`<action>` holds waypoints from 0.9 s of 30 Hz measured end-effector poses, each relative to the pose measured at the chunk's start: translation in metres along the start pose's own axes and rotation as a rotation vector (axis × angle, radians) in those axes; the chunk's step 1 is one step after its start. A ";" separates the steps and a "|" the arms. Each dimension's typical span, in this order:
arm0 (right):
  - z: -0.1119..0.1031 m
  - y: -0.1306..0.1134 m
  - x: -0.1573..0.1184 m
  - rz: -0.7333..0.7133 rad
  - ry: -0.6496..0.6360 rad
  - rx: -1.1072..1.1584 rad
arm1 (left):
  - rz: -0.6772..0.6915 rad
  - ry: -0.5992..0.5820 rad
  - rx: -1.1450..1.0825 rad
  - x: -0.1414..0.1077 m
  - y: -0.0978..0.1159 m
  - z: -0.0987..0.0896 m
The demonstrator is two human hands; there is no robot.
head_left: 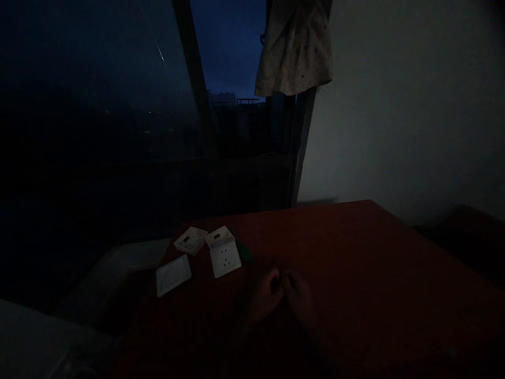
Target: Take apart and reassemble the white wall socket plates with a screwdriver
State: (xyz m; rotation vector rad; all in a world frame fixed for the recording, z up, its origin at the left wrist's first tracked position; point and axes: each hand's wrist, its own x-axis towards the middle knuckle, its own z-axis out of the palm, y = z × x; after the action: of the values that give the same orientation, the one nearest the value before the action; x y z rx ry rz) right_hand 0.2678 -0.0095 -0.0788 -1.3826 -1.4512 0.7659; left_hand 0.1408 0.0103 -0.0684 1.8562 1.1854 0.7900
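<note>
Both hands meet low over the reddish table [335,247], fingertips close together. My left hand [267,293] is closed, its thumb and fingers curled into a ring. My right hand [299,296] is also closed in a pinch beside it. Whatever they may hold is too dark to make out. To their upper left lies a white wall socket plate [225,261] with slots, against a white mounting box [219,237]. Another white box [191,240] and a plain white plate [173,275] lie further left. A screwdriver with a green handle [244,250] rests right of the socket plate.
The room is very dim. A dark-framed window [201,79] stands behind the table, with a patterned cloth [295,50] hanging at its upper right. A pale wall [402,116] rises at the right. The table's left edge runs close to the white parts.
</note>
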 end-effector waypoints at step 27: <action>-0.001 -0.002 -0.001 0.010 -0.006 0.006 | -0.017 -0.018 0.008 -0.002 0.011 -0.003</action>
State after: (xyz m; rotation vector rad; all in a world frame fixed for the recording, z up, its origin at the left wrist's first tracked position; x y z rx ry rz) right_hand 0.2680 -0.0115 -0.0766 -1.3851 -1.4460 0.7812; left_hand 0.1419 0.0064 -0.0576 1.8541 1.1927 0.7587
